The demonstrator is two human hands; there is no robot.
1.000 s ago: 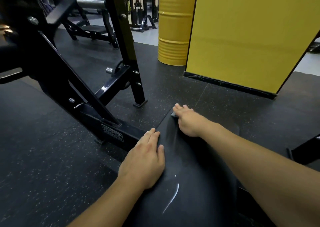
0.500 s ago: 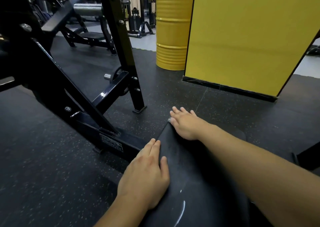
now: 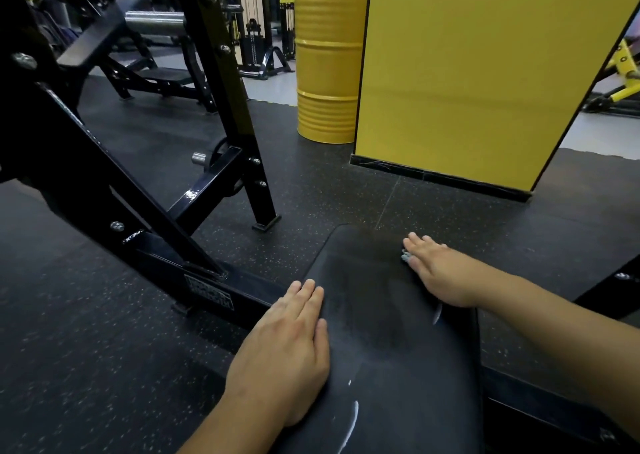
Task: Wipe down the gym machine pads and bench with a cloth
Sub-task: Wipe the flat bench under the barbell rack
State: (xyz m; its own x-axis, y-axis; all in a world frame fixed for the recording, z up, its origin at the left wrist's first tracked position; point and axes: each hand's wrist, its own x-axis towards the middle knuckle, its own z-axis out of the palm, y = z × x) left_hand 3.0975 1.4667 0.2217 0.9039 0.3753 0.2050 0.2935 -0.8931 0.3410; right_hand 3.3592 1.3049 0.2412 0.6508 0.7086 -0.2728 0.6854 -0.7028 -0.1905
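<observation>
Wiping the bench (image 3: pixel 391 332) at lower centre, I press my right hand (image 3: pixel 440 273), fingers flat, on what looks like a cloth (image 3: pixel 406 255) near its far right edge, left hand (image 3: pixel 284 353) flat bracing the left edge; next, sweep nearer.

Both hands, left (image 3: pixel 282 349) and right (image 3: pixel 438 273), flat on black bench pad (image 3: pixel 388 332), cloth (image 3: pixel 406 255) seemingly under right.

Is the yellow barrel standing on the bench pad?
No, the yellow barrel stands on the floor beside the yellow wall, well beyond the bench pad.
</observation>
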